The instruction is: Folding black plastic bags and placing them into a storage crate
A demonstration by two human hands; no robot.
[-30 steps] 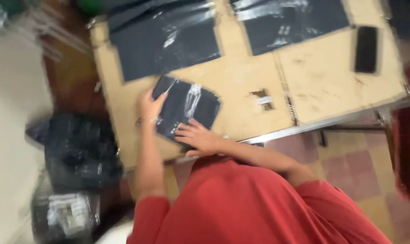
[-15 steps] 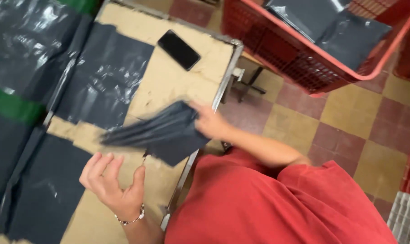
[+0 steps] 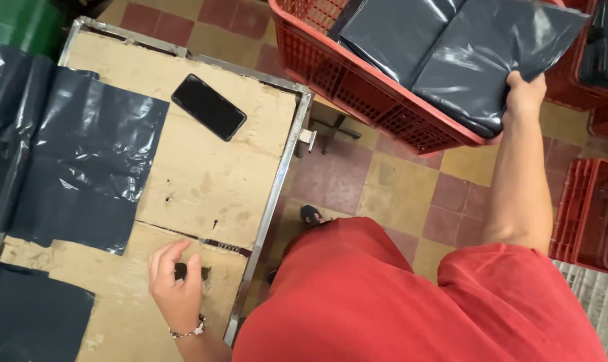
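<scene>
A folded dark grey plastic bag (image 3: 491,60) is lying across the top of the pile in a red plastic crate (image 3: 377,100), overhanging its near rim, and the right hand (image 3: 524,94) is gripping its lower corner with fingers closed around the plastic. Another grey bag (image 3: 391,33) is sitting just beside it in the same crate. The left hand (image 3: 176,285) is resting on the worn wooden table (image 3: 210,181), fingers loosely spread and holding nothing. A black phone (image 3: 208,106) is lying face up further along the table, well apart from that hand. Flat grey bags (image 3: 82,167) are covering the table's left part, and more red crates (image 3: 589,214) are standing on the tiled floor (image 3: 398,194) to the right.
</scene>
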